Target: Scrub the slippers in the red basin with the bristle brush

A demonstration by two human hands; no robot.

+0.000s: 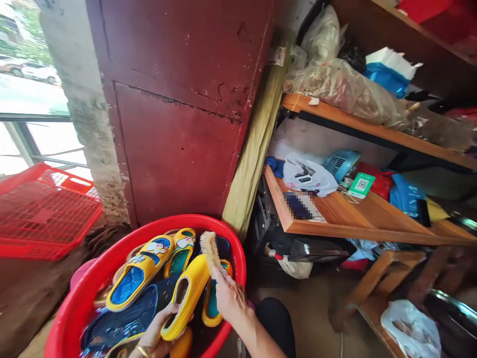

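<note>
My left hand (pixel 158 325) grips a yellow slipper (pixel 197 283) by its heel end, holding it tilted over a red tub (pixel 233 238). In my right hand (pixel 228 293) is a scrub brush (pixel 209 248) with pale bristles, its head at the slipper's toe. Other footwear lies in the tub: a yellow slipper with a blue insole (pixel 128 284), a yellow one with a green insole (pixel 178 261) and a dark blue slipper (pixel 126 313). Another yellow slipper with a green insole (pixel 212 303) is partly hidden behind my right hand. Water glistens around the dark blue slipper.
A red plastic crate (pixel 44 214) stands at the left. Behind the tub is a dark red door panel (pixel 179 149). Wooden shelves (pixel 357 226) on the right carry bags, a blue fan (pixel 341 164) and a green QR card (pixel 361 185). A wooden stool (pixel 376 318) bears a white bag.
</note>
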